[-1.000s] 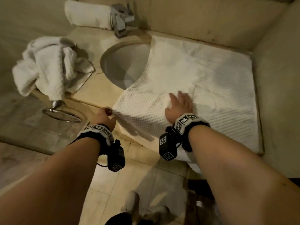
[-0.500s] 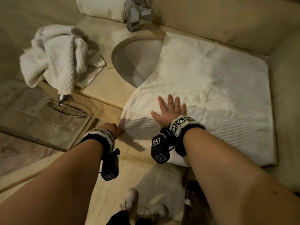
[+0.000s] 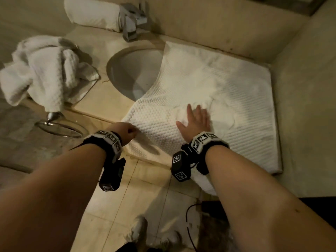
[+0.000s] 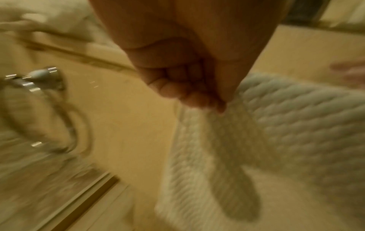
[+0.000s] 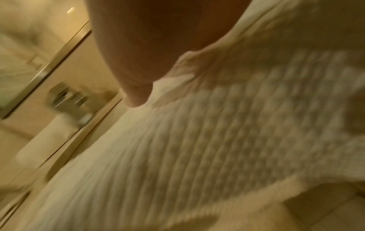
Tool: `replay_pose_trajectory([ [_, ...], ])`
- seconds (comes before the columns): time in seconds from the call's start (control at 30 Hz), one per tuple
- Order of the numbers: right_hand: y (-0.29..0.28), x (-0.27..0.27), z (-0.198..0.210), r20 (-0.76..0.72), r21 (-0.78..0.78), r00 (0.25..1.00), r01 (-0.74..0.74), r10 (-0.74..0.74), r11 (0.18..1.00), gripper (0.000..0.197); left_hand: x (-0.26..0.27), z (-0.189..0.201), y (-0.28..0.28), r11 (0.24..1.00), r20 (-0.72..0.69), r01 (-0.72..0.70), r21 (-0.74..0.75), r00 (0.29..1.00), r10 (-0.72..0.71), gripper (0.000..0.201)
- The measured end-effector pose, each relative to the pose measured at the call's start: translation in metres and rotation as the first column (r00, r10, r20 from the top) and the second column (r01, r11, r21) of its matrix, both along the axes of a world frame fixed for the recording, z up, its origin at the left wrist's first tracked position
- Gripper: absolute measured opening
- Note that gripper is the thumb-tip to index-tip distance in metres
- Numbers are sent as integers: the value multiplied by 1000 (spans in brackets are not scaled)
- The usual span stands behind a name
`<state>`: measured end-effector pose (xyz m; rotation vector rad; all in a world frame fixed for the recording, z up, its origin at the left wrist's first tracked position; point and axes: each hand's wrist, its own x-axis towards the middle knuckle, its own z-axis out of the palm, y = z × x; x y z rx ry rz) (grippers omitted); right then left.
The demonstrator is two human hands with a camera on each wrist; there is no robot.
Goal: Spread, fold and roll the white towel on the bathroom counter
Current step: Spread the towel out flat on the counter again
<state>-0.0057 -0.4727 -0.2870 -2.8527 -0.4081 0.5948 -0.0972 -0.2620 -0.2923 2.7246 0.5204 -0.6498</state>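
The white waffle-weave towel [image 3: 209,91] lies spread over the beige stone counter's [image 3: 101,99] right end, overlapping the oval sink basin [image 3: 134,73], with the crumpled white towel [image 3: 45,70] at the left edge.

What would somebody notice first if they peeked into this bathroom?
Probably the big white towel spread flat over the counter's right side, one edge covering part of the sink. The right hand lies flat on it with fingers spread, while the left hand pinches its near-left corner. A crumpled towel sits at the counter's left end, and a rolled towel lies behind the tap.
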Motion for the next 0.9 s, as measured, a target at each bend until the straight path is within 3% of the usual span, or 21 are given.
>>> replay_pose_trajectory([
  [0.1, -65, 16, -1, -47, -105, 973, 218, -224, 970, 75, 21, 34, -23, 997, 202, 79, 5, 976, -78, 27],
  [0.17, -107, 22, -2, -105, -182, 961, 233, -254, 955, 77, 39, 38, -42, 990, 262, 136, 27, 955, -138, 32],
  [0.27, -142, 25, -1, -112, -199, 964, 217, -242, 956, 78, 58, 39, -77, 955, 62, 289, 69, 954, -293, 62],
  [0.37, -147, 29, 11, -143, -149, 953, 245, -266, 958, 77, 71, 45, -112, 891, -90, 443, 104, 896, -435, 64],
  [0.67, -138, 78, 42, -109, -34, 972, 207, -210, 978, 75, 146, 59, -161, 779, -140, 612, 139, 791, -596, 73],
  [0.9, -125, 159, 32, -144, -95, 971, 177, -189, 980, 73, 245, 47, -179, 693, -235, 699, 177, 714, -660, 79],
])
